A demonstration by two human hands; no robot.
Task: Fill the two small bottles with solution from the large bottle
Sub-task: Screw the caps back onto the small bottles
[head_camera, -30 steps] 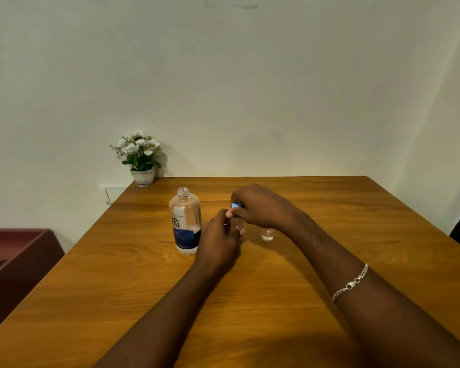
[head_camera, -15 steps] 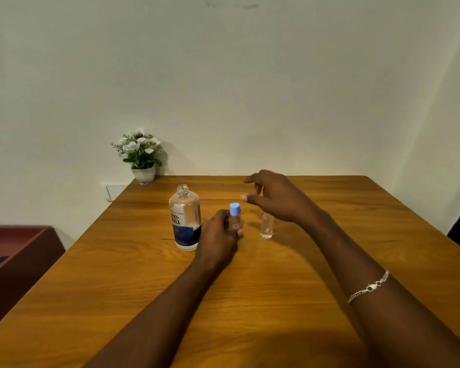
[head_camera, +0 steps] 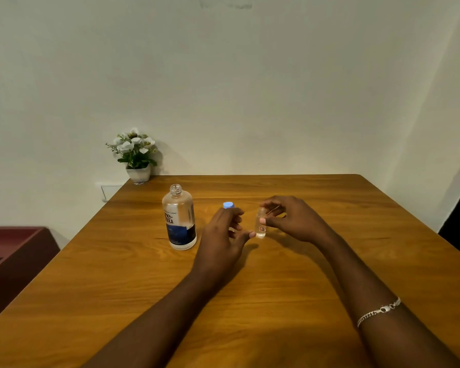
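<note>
Centre frame, wooden table (head_camera: pixel 343 197). Right hand (head_camera: pixel 295 220) pinches uncapped small bottle (head_camera: pixel 260 224) near neck, upright. Left hand (head_camera: pixel 222 237) hides capped small bottle; only blue cap (head_camera: pixel 228 205) shows, grip unclear. Large bottle (head_camera: pixel 179 219) open, left of centre. Best: hold small bottle steady, pour slowly into narrow neck.

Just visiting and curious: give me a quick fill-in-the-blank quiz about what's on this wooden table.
1. The large clear bottle with the dark blue label has no ____ on its neck.
2. The right hand pinches the small clear uncapped bottle; that arm wears a silver ____.
3. The second small bottle, mostly hidden behind the left hand, has a ____ cap.
4. The white-flowered potted plant stands at the wooden table's far ____ corner.

Missing words: cap; bracelet; blue; left.
</note>
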